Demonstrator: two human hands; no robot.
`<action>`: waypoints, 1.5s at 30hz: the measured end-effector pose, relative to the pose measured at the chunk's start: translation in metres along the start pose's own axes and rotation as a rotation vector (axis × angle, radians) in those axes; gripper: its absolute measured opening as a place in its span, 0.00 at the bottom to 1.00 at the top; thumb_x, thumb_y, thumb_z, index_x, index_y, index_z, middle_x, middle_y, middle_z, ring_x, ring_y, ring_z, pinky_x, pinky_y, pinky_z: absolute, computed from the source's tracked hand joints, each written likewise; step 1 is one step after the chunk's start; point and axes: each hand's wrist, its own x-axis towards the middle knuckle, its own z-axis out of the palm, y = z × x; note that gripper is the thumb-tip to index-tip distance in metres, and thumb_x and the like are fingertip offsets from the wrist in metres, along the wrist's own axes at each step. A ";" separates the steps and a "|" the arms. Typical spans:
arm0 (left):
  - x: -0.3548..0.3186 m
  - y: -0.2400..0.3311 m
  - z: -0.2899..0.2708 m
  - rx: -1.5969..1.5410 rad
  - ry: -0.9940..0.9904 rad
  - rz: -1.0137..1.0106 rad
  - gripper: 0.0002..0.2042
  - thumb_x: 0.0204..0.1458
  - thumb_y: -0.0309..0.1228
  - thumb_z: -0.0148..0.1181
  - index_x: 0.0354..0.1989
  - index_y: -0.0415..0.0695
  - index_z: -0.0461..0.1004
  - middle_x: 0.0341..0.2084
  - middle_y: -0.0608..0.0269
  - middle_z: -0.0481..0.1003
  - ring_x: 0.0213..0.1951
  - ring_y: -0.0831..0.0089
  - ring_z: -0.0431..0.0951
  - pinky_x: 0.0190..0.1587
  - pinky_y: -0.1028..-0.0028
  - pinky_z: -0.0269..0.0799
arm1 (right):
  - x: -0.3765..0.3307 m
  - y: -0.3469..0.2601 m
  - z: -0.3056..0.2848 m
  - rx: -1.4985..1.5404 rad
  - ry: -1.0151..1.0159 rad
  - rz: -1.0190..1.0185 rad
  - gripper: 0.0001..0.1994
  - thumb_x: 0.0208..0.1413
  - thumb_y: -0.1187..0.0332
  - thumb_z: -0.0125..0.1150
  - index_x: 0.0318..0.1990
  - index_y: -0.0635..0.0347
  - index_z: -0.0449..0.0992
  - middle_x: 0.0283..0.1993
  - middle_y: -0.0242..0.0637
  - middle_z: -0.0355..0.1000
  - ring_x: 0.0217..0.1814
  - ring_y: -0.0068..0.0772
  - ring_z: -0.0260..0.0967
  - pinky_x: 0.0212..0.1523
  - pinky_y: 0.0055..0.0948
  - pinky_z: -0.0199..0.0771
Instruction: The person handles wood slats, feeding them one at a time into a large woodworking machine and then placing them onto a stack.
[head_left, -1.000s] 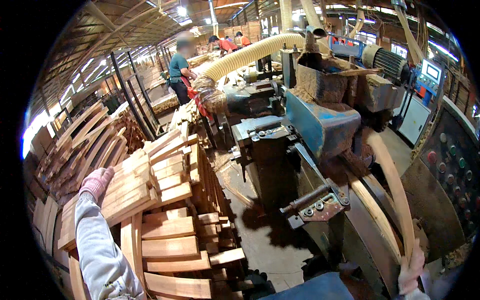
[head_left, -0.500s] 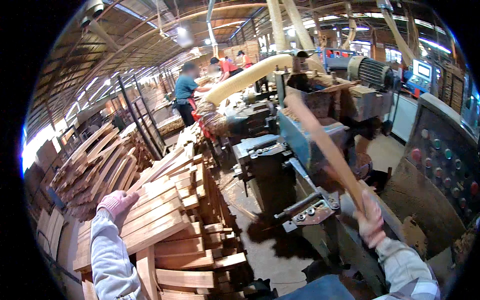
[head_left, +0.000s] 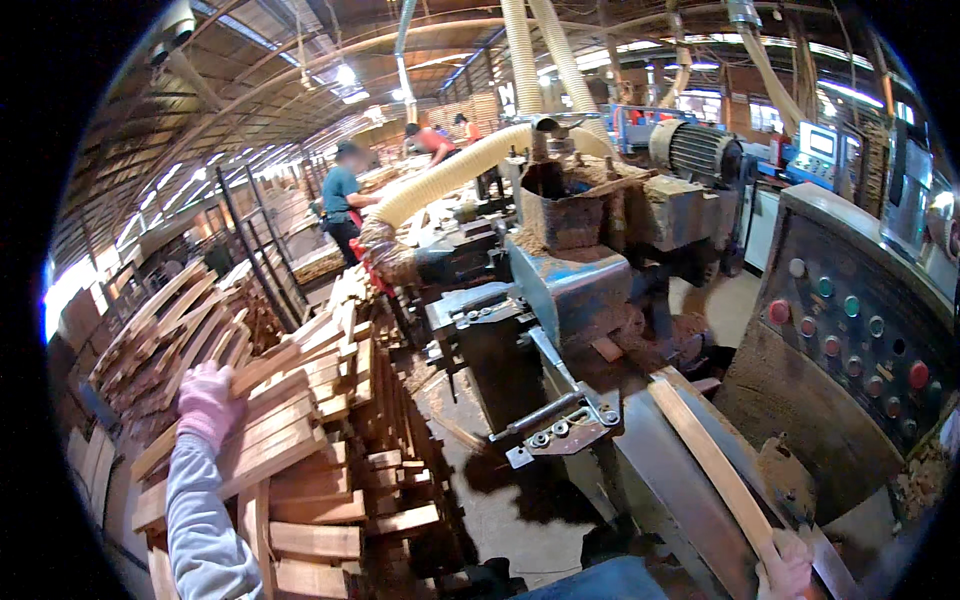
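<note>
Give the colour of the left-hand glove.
Pale pink; the left-hand glove shows best in the head view.

A big roof is high above the fat yellow hose. A bright lamp glows up to the hose's left. Grey floor is below the hose, and bright windows shine to its right.

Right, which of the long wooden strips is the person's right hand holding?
The curved, light-brown wooden strip stretching along the grey metal machine bed, its near end in the right hand; the stacked brown wooden strips lie by the left hand.
</note>
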 end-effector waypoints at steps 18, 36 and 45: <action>-0.147 0.362 -0.126 -0.189 0.854 1.107 0.09 0.53 0.34 0.59 0.36 0.42 0.73 0.29 0.62 0.73 0.33 0.63 0.75 0.41 0.59 0.75 | 0.256 -0.165 -0.087 1.595 -0.339 -0.283 0.49 0.51 0.66 0.77 0.79 0.63 0.55 0.73 0.49 0.67 0.75 0.39 0.63 0.76 0.38 0.59; -0.092 0.115 -0.089 -0.188 0.239 0.383 0.23 0.54 0.21 0.58 0.60 0.46 0.76 0.50 0.53 0.81 0.56 0.55 0.79 0.62 0.56 0.72 | 0.031 -0.010 -0.025 0.353 0.060 0.193 0.37 0.57 0.59 0.72 0.74 0.54 0.67 0.58 0.53 0.79 0.57 0.57 0.76 0.59 0.48 0.75; -0.160 -0.038 -0.010 -0.234 0.004 0.075 0.32 0.51 0.47 0.67 0.64 0.44 0.72 0.56 0.45 0.77 0.61 0.45 0.74 0.63 0.52 0.71 | 0.271 -0.083 0.071 0.913 0.340 0.143 0.37 0.54 0.76 0.65 0.74 0.60 0.66 0.69 0.51 0.72 0.70 0.54 0.69 0.71 0.43 0.66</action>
